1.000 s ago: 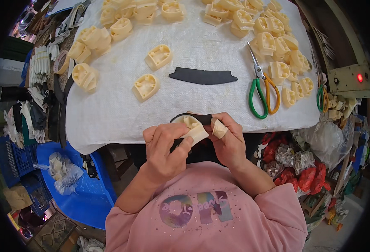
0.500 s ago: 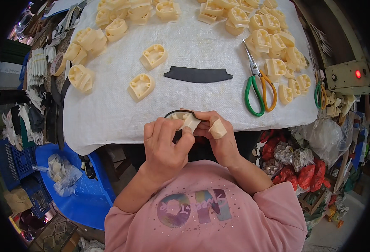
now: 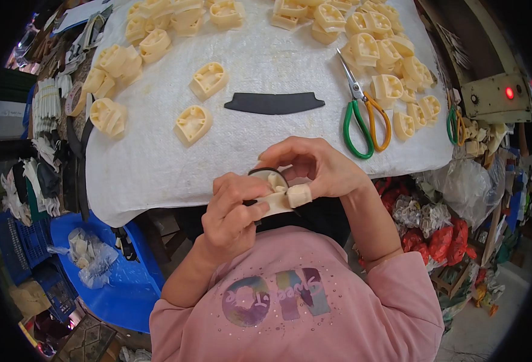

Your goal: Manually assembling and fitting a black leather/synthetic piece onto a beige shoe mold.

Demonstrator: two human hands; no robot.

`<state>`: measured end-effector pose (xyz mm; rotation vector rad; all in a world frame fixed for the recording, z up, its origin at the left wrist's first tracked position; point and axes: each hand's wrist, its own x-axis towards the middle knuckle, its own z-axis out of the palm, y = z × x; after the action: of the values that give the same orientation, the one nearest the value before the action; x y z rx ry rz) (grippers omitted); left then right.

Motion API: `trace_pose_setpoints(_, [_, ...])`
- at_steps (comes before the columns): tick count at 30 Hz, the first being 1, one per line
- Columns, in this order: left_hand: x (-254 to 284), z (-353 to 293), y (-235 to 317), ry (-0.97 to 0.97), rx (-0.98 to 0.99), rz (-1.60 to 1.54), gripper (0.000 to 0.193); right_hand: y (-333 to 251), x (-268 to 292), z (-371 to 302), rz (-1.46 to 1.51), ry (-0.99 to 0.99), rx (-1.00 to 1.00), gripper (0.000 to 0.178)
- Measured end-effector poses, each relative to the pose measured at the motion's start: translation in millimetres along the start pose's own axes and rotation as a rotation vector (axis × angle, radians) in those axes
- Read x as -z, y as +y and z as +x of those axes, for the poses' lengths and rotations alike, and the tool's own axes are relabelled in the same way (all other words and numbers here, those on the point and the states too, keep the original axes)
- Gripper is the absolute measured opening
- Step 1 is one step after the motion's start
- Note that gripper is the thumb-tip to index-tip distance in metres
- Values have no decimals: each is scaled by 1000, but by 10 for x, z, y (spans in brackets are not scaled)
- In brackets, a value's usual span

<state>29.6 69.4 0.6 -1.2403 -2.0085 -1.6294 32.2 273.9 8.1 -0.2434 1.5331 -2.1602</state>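
Just off the near edge of the cloth, both hands hold a cream moulded plastic piece point(image 3: 276, 181) with a black strip bent round its far rim. My left hand point(image 3: 231, 211) pinches its left and near side, its fingers partly hiding it. My right hand point(image 3: 326, 169) arches over from the right, fingertips at the far rim and thumb at the right side. A beige wrap point(image 3: 299, 195) covers that thumb. Farther off, a flat black strip point(image 3: 274, 103) lies on the white cloth point(image 3: 151, 163), near two loose cream pieces, one nearer point(image 3: 193, 125) and one farther point(image 3: 210, 80).
Scissors point(image 3: 364, 117) with one green and one yellow handle lie right of the black strip. Piles of cream pieces point(image 3: 362, 48) line the far and right sides; more stand at left point(image 3: 118, 62). A blue tub point(image 3: 121, 283) holding a plastic bag stands lower left. Red bags point(image 3: 447, 244) lie lower right.
My right hand has lifted and opened into an arch over the piece, which is turned and lower between my hands. The table scene has shifted slightly left and up in view.
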Motion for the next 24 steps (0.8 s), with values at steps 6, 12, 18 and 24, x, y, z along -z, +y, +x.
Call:
trace_pose_setpoints(6, [27, 41, -19, -74, -32, 184, 27, 56, -36, 54, -190, 36, 77, 54])
trace_pose_setpoints(12, [-16, -76, -22, 155, 269, -100, 11, 172, -130, 67, -73, 231, 288, 55])
trace_pose_setpoints(18, [-62, -51, -3, 279, 402, -240, 13, 161, -82, 2, -534, 163, 470, 32])
trace_pose_setpoints(24, [-158, -42, 36, 316, 512, -342, 12, 161, -256, 84, -617, 304, 518, 28])
